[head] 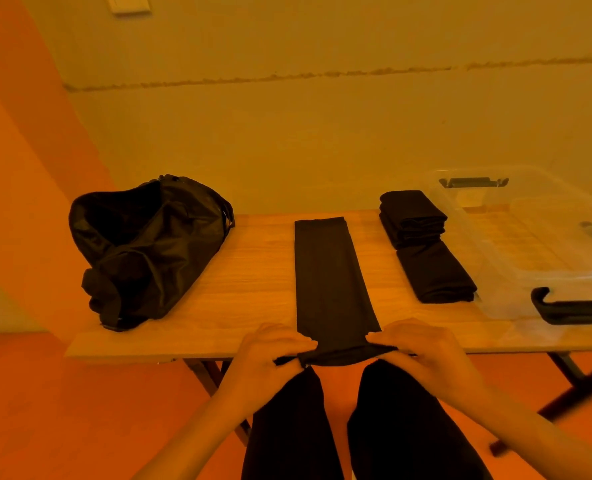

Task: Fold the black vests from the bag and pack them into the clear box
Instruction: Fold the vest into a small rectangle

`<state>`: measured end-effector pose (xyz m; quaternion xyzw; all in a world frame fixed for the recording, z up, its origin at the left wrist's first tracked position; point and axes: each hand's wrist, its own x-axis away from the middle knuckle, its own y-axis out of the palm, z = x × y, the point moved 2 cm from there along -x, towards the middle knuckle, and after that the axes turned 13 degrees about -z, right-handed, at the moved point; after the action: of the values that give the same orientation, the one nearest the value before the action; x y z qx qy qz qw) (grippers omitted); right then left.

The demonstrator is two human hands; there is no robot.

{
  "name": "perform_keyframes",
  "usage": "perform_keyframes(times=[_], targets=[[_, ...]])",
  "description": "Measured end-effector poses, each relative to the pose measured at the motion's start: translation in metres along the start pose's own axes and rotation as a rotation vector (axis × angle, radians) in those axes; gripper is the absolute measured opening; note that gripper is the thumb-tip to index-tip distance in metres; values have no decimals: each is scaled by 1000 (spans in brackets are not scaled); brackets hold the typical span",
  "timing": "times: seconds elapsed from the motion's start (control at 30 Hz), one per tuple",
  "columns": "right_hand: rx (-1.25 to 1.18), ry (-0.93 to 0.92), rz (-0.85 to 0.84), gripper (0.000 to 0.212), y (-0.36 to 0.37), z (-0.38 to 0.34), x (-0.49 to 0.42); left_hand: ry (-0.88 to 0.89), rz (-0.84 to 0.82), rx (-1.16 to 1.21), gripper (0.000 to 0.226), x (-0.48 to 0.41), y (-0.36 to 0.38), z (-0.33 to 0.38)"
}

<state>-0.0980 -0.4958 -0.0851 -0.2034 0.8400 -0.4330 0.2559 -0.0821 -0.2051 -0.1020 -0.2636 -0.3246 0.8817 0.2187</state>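
A black vest point(329, 271) lies folded into a long narrow strip down the middle of the wooden table point(253, 289). Its near end hangs at the table's front edge. My left hand point(270, 355) pinches the left corner of that near end, and my right hand point(422, 351) pinches the right corner. The black bag point(145, 247) lies open on the left of the table. The clear box point(530, 244) stands at the right, with nothing seen inside. Two piles of folded black vests, one farther point(410, 216) and one nearer point(436, 275), lie beside the box's left wall.
The box has dark handles at its far end point(473, 182) and its near end point(575, 308). A wall stands close behind the table. The table's folding legs point(564, 386) show below its front edge. My legs in dark trousers point(356, 427) are under the near edge.
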Motion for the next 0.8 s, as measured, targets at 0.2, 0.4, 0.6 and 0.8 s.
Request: perform_keyframes(times=[0.2, 0.4, 0.6, 0.8], targets=[[-370, 195, 119, 21, -24, -5, -27, -165, 56, 274, 23, -25, -18, 24], [-542, 350, 136, 15, -30, 19, -72, -399, 228, 427, 20, -68, -17, 7], [-567, 485, 152, 10, -20, 47, -111, -645, 210, 542, 28, -109, -16, -30], [-551, 601, 134, 18, -10, 80, -136, -773, 168, 420, 26, -134, -13, -53]])
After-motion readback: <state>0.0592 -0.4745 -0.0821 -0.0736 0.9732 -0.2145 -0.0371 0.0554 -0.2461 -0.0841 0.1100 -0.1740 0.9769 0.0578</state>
